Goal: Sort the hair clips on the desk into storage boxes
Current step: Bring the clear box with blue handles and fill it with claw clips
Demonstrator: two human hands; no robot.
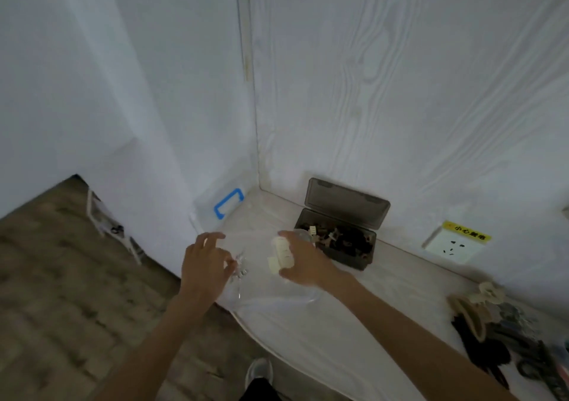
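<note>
My right hand (303, 262) grips a cream hair clip (281, 254) over a clear storage box (277, 296) at the desk's left end. My left hand (204, 262) is at that box's left rim, its fingertips pinching a small clear clip (240, 266). Behind them an open smoky-grey box (338, 240) holds several dark clips, its lid leaning on the wall. A pile of loose clips (498, 330), black, beige and cream, lies at the desk's right end.
The white desk (338, 323) stands in a wall corner. A clear lid with a blue latch (228, 202) leans against the left wall. A wall socket with a yellow label (455, 242) sits low on the back wall. Wooden floor and my shoe (260, 370) are below.
</note>
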